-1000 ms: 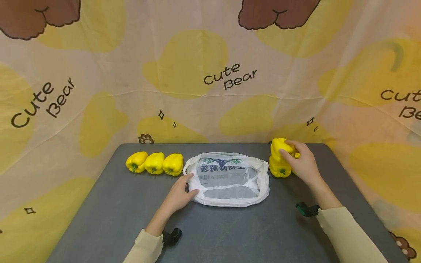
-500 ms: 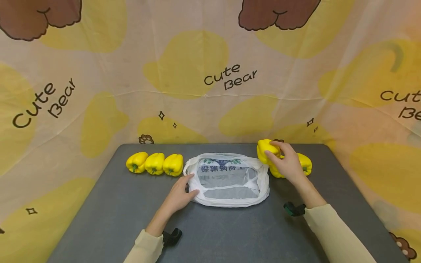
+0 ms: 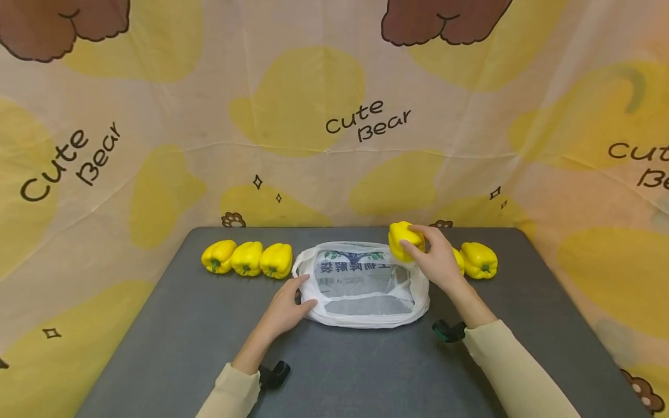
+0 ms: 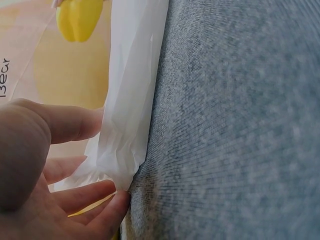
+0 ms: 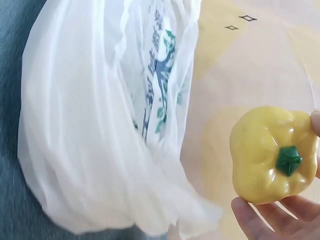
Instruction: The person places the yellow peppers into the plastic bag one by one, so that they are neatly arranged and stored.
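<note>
My right hand [image 3: 439,258] holds a yellow bell pepper [image 3: 402,239] between thumb and fingers, above the back right of a white plastic bag's rim. In the right wrist view that pepper [image 5: 272,155] shows its green stem, beside the bag [image 5: 80,140]. The plastic bag [image 3: 366,321] stands with its mouth open and printing inside. My left hand [image 3: 284,307] touches the left end of its rim, thumb and forefinger spread apart. In the left wrist view the left hand's fingers [image 4: 87,195] lie against the white plastic [image 4: 130,100].
Three yellow bell peppers [image 3: 247,259] lie in a row left of the bag. To its right lies another yellow pepper [image 3: 479,260], with one more partly hidden behind my right hand. The grey table [image 3: 360,371] backs onto a printed cloth [image 3: 292,104].
My right hand has carried the yellow bell pepper leftward from above the right-hand peppers to over the bag's back right rim. My left hand has stayed at the bag.
</note>
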Demonstrator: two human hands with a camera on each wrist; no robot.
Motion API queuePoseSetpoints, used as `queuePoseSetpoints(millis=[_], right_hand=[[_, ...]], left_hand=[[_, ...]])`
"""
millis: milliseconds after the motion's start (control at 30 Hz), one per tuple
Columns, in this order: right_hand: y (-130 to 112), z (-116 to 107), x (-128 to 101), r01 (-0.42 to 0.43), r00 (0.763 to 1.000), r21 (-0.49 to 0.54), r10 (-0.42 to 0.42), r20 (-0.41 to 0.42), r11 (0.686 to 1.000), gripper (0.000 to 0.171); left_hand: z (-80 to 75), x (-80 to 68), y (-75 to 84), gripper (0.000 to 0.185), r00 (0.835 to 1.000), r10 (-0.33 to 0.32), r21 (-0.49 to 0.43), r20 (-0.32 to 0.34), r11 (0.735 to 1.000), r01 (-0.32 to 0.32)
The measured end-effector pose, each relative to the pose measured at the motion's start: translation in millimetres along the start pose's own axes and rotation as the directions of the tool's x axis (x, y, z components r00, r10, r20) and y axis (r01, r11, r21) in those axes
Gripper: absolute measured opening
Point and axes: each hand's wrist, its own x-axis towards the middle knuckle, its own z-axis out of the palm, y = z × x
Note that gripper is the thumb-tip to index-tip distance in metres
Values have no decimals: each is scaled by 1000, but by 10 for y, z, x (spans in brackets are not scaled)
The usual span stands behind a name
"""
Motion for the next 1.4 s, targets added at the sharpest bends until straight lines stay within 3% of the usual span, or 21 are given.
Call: queuePoseSetpoints(millis=[567, 933, 1400], right_hand=[[-249, 352, 96, -36, 998, 48, 34, 55, 998, 59], [-345, 609, 111, -38, 998, 103, 32, 54, 994, 52], [-345, 952, 43, -66, 994, 65, 61, 88, 996, 51]], left_hand=[[-32, 9, -31, 60, 1000, -13, -10, -1, 1000, 13], [-23, 18, -32, 60, 1000, -5, -1, 1, 1000, 5], [4, -2, -15, 60, 1000, -8, -15, 20, 1000, 8]])
